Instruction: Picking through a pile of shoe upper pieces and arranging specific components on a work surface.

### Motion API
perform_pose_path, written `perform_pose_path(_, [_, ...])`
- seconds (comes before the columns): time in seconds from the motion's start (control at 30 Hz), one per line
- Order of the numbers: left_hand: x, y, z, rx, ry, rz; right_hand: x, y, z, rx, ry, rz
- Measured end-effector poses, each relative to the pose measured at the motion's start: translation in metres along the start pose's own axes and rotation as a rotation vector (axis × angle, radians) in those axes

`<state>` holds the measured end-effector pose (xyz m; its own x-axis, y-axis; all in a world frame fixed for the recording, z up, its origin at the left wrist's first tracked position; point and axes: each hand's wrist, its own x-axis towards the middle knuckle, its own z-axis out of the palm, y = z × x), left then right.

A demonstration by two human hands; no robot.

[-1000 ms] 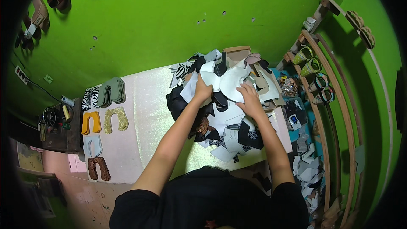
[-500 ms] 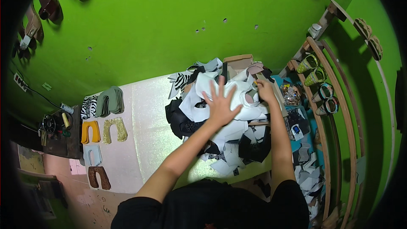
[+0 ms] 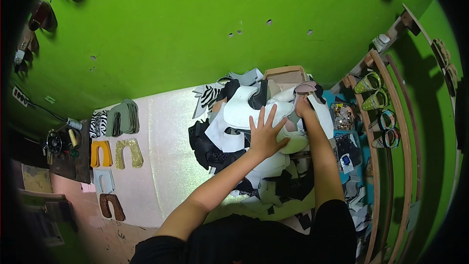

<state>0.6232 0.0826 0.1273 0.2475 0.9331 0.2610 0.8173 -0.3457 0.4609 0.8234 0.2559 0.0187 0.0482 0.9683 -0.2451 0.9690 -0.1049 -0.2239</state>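
Heap of loose black, white and grey sheet offcuts (image 3: 201, 139) is covering much of a worktop (image 3: 161, 127) topped with pale, shimmering material. A brown cardboard box (image 3: 285, 75) is showing at the heap's far edge, and a zebra-striped scrap (image 3: 210, 95) is lying on its far left. Well left of the heap, neat arch-shaped stacks are resting in grey-green (image 3: 129, 116), zebra print (image 3: 98, 123), orange-yellow (image 3: 101, 153), glittery gold (image 3: 129, 153), pale blue (image 3: 103, 181) and brown (image 3: 112, 207). Right of the heap, a wooden slatted rack (image 3: 388, 132) is carrying green patterned sandals (image 3: 369, 93).

On top of the heap, a smooth white curved sheet piece (image 3: 237, 110) is lying with its hollow facing the green wall (image 3: 171, 34); a dark curved piece (image 3: 259, 97) is filling that hollow. Its long axis is apparently running along the wall, though the left hand (image 3: 266, 139) is covering part of it. That hand is spreading its fingers flat over the white pieces. The right hand (image 3: 304, 107) is reaching into the heap's right side, just beside a dusty-pink piece (image 3: 305, 87); its fingertips are partly hidden, so whether they are pinching anything I cannot tell. A white card with a blue patch (image 3: 346, 162) is lying right of the heap, its markings showing too small to read.
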Motion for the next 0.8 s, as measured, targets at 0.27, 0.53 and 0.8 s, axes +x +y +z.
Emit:
perform_pose_path(0.27, [-0.007,0.003,0.005,-0.072,0.115,-0.01,-0.007,-0.004,-0.023,-0.183,-0.016,-0.126])
perform_pose_path(0.53, [-0.024,-0.016,0.006,-0.285,0.364,-0.237,-0.108,-0.043,-0.095,0.203,0.039,-0.334])
perform_pose_path(0.8, [-0.022,-0.025,-0.019,-0.604,0.362,-0.095,-0.199,-0.08,-0.126,0.34,-0.016,-0.269])
